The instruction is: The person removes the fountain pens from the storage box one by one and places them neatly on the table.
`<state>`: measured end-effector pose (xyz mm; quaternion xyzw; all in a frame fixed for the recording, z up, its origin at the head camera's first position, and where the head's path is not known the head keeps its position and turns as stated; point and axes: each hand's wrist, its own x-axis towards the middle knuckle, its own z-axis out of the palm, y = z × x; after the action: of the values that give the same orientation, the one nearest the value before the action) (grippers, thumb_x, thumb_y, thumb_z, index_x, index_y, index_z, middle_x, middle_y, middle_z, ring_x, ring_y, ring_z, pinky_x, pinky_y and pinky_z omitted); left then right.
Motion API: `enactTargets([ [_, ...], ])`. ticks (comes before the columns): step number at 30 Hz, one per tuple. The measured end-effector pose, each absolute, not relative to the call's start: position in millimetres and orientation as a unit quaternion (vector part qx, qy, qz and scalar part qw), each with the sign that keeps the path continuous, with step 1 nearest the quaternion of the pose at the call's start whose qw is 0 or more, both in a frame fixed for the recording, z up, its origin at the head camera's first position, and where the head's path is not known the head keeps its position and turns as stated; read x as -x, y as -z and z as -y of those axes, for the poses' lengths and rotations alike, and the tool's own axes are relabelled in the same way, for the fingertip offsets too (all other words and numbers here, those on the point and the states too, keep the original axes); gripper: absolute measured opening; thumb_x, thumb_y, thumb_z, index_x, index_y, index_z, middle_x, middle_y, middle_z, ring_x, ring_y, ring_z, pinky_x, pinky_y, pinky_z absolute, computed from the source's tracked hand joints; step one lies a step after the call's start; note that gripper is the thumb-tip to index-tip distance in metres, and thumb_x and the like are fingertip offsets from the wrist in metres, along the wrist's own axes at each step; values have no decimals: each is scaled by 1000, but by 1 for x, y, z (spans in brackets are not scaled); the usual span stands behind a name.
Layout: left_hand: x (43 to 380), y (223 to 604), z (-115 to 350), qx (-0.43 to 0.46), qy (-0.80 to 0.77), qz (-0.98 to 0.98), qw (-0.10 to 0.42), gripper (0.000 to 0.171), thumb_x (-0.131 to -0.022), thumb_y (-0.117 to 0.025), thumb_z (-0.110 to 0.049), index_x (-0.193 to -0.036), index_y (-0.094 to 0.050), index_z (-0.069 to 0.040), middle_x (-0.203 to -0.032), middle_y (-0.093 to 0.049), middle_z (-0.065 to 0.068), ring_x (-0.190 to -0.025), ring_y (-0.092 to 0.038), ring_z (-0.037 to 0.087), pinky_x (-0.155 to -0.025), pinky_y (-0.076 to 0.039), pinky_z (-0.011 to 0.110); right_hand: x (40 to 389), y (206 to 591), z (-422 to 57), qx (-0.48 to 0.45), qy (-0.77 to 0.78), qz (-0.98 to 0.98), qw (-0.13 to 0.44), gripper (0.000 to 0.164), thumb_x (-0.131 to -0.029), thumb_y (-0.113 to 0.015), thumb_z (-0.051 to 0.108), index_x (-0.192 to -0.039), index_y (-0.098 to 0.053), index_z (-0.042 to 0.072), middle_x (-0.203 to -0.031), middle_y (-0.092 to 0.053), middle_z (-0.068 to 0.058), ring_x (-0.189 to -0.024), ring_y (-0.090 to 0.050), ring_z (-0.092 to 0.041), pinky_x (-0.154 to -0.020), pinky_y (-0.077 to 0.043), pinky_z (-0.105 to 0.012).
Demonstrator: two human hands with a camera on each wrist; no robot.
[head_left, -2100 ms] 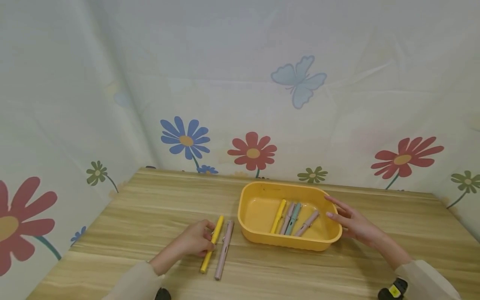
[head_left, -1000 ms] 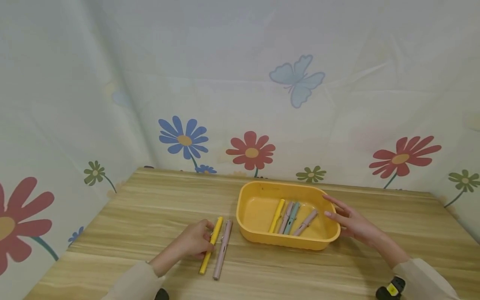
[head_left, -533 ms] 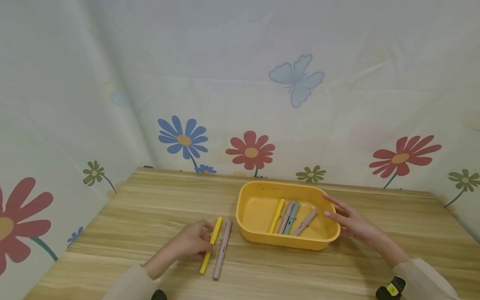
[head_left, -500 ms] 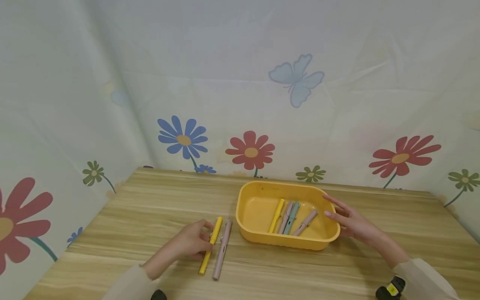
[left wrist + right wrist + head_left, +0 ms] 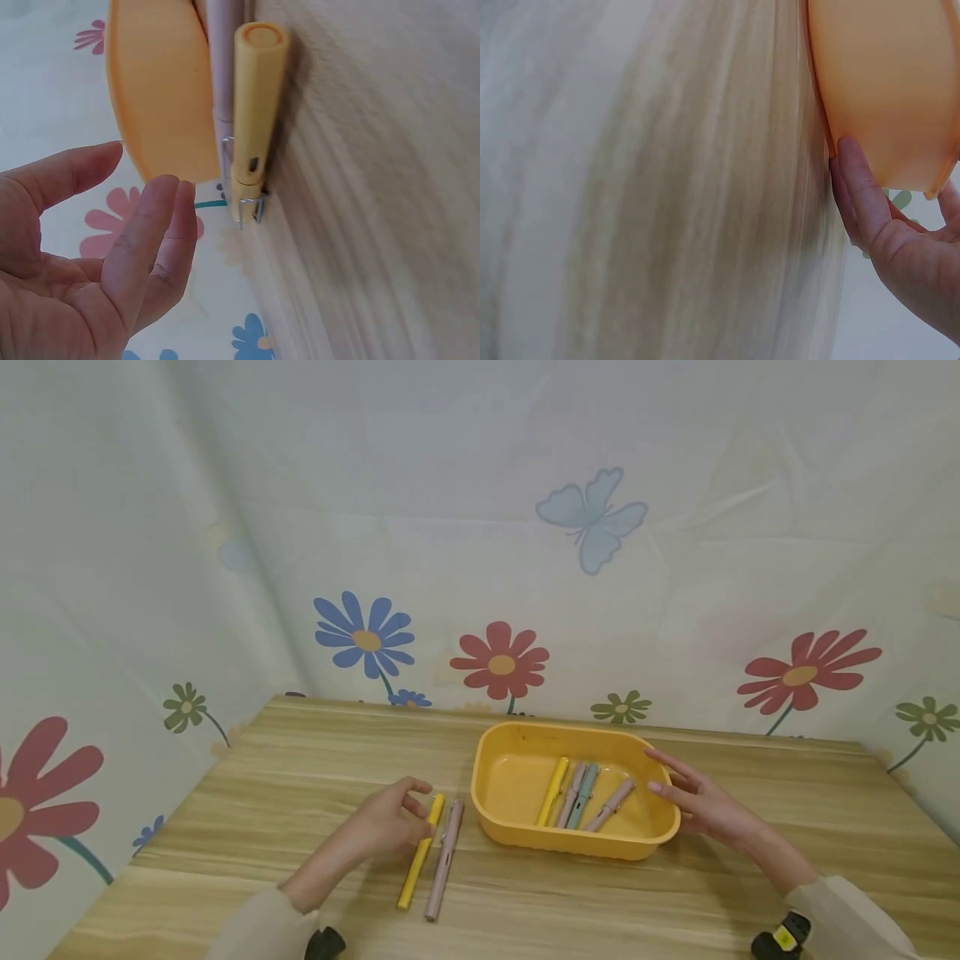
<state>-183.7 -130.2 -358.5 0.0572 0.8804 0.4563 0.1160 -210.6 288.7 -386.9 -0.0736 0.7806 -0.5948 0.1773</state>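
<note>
My left hand hovers with loosely bent fingers over the upper part of a yellow pen. In the left wrist view its fingers stand apart from that pen, and nothing lies between them. A lilac pen lies on the table just right of the yellow one, almost parallel. My right hand holds the right end of a yellow plastic bin, thumb and index finger over the rim. The right wrist view shows other fingers against the bin's outer wall. Inside lie a yellow pen, a teal pen and two lilac pens.
The wooden table runs back to a pale curtain printed with flowers and a butterfly. Another curtain side borders the table at the left. Dark devices sit at both wrists.
My left hand has let go of the yellow pen on the table and risen slightly off it. The pens stay in place, and my right hand keeps its hold on the bin.
</note>
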Motion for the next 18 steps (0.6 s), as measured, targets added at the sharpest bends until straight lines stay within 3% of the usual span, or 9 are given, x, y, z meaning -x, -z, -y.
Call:
enactTargets([
  [10,191,349,112,-80,-479,-867,114,52,-75,-70,-5,-123,-50,-4,-94,-57,9,-64,-57,16,-58,-53,29,211,387,-288,79,600,-776,177,66,-94,-49,27,-147,-11,15,-147,1,-29,-125,-28,-50,-84,-48,-48],
  [18,195,337,98,-140,-488,-854,113,54,-77,-70,-12,-125,-47,-4,-97,-57,9,-80,-59,19,-63,-53,30,211,387,-290,73,608,-770,182,65,-94,-49,26,-147,-12,16,-147,2,-28,-124,-31,-47,-85,-47,-48],
])
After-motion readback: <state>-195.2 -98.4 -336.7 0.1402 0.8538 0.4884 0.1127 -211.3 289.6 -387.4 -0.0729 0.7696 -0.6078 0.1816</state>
